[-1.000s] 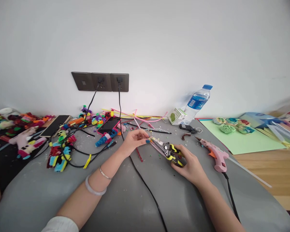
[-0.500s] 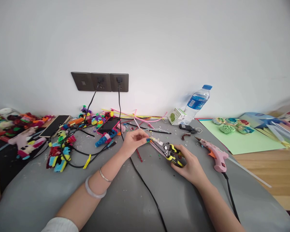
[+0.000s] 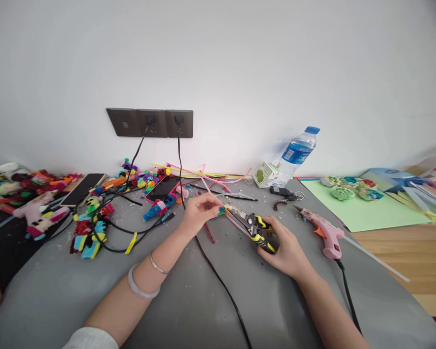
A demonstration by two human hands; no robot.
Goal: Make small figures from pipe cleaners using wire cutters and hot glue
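My left hand [image 3: 200, 213] pinches a small blue, yellow and orange piece [image 3: 223, 210] between thumb and fingertips. What that piece is made of is too small to tell. My right hand [image 3: 285, 249] grips the yellow-and-black handles of a pair of pliers [image 3: 253, 225], whose jaws point left at the small piece. Whether the jaws touch it I cannot tell. Under the pliers lies a pale pink pipe cleaner [image 3: 236, 224]. A red glittery stem [image 3: 210, 233] rests just below my left fingers.
A pink glue gun [image 3: 325, 232] lies at right with its cord. Behind stand a tilted water bottle [image 3: 298, 154] and a small box [image 3: 266, 174], near car keys [image 3: 279, 191]. Fuzzy figures [image 3: 90, 228], black cables [image 3: 179, 160] and phones [image 3: 83, 190] crowd the left. Green paper [image 3: 366, 213] lies at far right.
Slightly more of the small piece's orange and yellow shows at my left fingertips. The pliers have shifted a touch; both hands stay nearly in place.
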